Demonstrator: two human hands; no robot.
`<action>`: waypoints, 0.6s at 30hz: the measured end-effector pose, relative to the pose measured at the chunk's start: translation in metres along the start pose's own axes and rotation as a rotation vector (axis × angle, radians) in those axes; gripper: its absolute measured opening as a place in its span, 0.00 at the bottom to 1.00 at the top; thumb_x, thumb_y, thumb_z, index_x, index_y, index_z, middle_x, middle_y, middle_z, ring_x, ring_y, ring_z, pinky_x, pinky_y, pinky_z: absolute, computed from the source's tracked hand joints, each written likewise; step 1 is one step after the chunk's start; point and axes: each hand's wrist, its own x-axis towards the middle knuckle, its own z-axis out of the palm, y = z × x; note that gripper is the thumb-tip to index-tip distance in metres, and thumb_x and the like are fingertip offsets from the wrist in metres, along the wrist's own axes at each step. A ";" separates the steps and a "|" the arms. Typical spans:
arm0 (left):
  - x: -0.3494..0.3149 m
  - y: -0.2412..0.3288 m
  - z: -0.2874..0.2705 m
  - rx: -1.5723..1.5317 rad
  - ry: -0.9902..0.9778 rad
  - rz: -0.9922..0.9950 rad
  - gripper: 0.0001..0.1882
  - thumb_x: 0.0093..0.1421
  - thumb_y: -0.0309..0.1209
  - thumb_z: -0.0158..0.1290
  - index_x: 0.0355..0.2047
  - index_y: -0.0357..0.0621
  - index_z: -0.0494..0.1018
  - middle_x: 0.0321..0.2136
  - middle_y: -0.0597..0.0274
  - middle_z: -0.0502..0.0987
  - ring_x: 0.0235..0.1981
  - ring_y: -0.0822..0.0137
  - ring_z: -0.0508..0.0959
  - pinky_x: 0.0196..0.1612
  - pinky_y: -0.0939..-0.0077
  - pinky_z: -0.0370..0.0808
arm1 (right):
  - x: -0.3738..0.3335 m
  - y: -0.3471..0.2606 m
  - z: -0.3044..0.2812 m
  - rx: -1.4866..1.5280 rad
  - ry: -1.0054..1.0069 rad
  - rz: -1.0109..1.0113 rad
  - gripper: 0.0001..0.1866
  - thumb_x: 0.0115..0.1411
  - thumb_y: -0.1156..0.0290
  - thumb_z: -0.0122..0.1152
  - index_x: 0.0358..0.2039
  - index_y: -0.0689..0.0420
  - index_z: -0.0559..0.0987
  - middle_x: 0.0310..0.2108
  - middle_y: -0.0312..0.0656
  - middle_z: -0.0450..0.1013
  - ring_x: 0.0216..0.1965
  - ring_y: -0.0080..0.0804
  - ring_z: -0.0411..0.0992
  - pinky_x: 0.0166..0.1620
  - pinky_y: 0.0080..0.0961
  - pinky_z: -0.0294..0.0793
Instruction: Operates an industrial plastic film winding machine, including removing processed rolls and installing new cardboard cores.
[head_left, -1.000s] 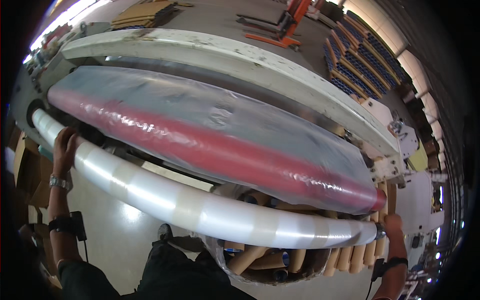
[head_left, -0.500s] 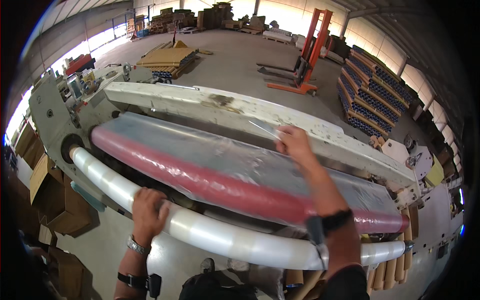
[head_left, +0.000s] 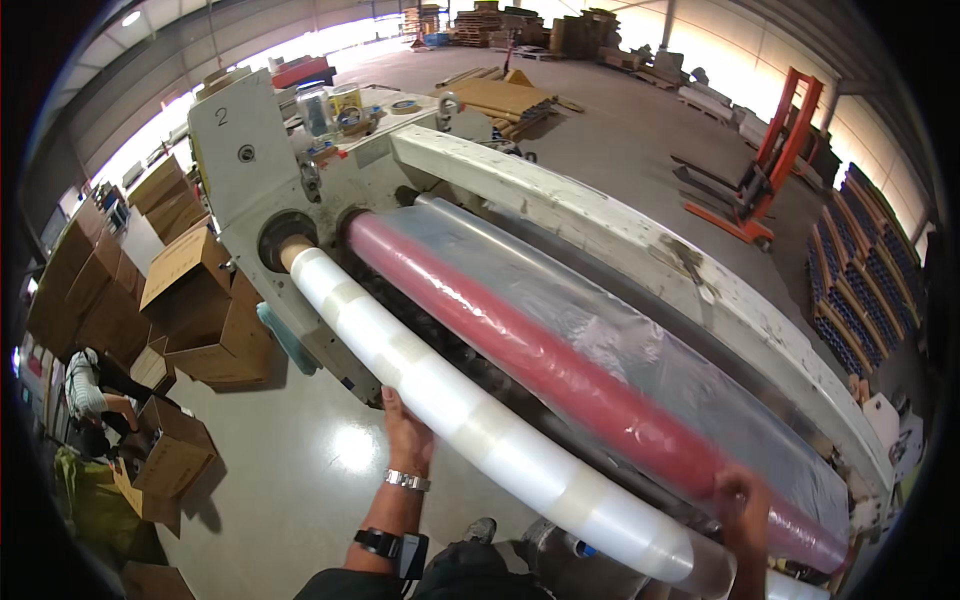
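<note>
A long roll of white film (head_left: 440, 385) on a cardboard core runs diagonally across the machine's near side, banded with tan strips. My left hand (head_left: 408, 437) cups its lower edge, thumb side up along the roll and the other fingers hidden beneath. Behind it lies a parallel red roll (head_left: 560, 370), with clear film (head_left: 620, 335) stretching from it toward the far beam. Near the red roll's right end, my right hand (head_left: 741, 497) is closed in a fist and slightly blurred; what it holds is hidden. My right forearm crosses the white roll's right part.
The machine's pale end plate (head_left: 240, 150) rises at the left, and a long pale beam (head_left: 600, 205) bounds the far side. Open cardboard boxes (head_left: 215, 300) stand on the left floor, where another person (head_left: 95, 395) bends. Beyond are an orange lift truck (head_left: 770, 165) and stacked tubes (head_left: 865, 280).
The view has swung left. My right hand has come down from above the clear film to the red roll's right end; its thin metal blade no longer shows. My left hand has shifted from the white roll's top to its lower edge.
</note>
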 end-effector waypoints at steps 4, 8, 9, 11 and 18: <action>-0.004 0.004 0.047 -0.439 -0.137 -0.267 0.50 0.52 0.73 0.33 0.56 0.39 0.59 0.46 0.41 0.71 0.44 0.46 0.73 0.51 0.52 0.71 | -0.106 0.029 0.008 -0.643 -0.082 -0.135 0.41 0.53 0.45 0.58 0.60 0.59 0.62 0.59 0.49 0.61 0.59 0.57 0.58 0.59 0.53 0.58; -0.031 -0.029 0.057 -0.062 0.075 -0.337 0.28 0.61 0.52 0.48 0.54 0.46 0.63 0.47 0.59 0.71 0.49 0.58 0.70 0.51 0.62 0.70 | -0.148 0.034 -0.023 -1.002 0.314 -0.356 0.34 0.44 0.59 0.66 0.50 0.59 0.68 0.51 0.55 0.65 0.50 0.53 0.65 0.52 0.55 0.63; -0.054 -0.029 0.041 0.031 -0.090 -0.371 0.26 0.61 0.50 0.48 0.53 0.47 0.63 0.45 0.59 0.71 0.46 0.60 0.71 0.49 0.63 0.70 | -0.165 0.044 -0.046 -1.190 0.231 -0.151 0.29 0.47 0.56 0.66 0.47 0.57 0.72 0.48 0.52 0.68 0.49 0.48 0.67 0.53 0.46 0.63; -0.091 0.038 0.016 0.291 -0.183 -0.228 0.24 0.62 0.44 0.47 0.54 0.44 0.63 0.44 0.55 0.71 0.45 0.66 0.71 0.51 0.65 0.67 | -0.162 0.064 -0.051 -0.971 0.186 -0.157 0.39 0.38 0.50 0.69 0.49 0.57 0.70 0.56 0.56 0.60 0.58 0.57 0.57 0.58 0.54 0.54; -0.203 -0.072 0.094 -0.019 -0.295 -0.411 0.43 0.57 0.55 0.50 0.62 0.40 0.51 0.61 0.50 0.59 0.62 0.52 0.56 0.66 0.48 0.48 | -0.168 0.135 -0.163 -0.595 -0.248 -0.094 0.39 0.31 0.52 0.75 0.45 0.55 0.75 0.40 0.47 0.75 0.42 0.49 0.73 0.45 0.40 0.70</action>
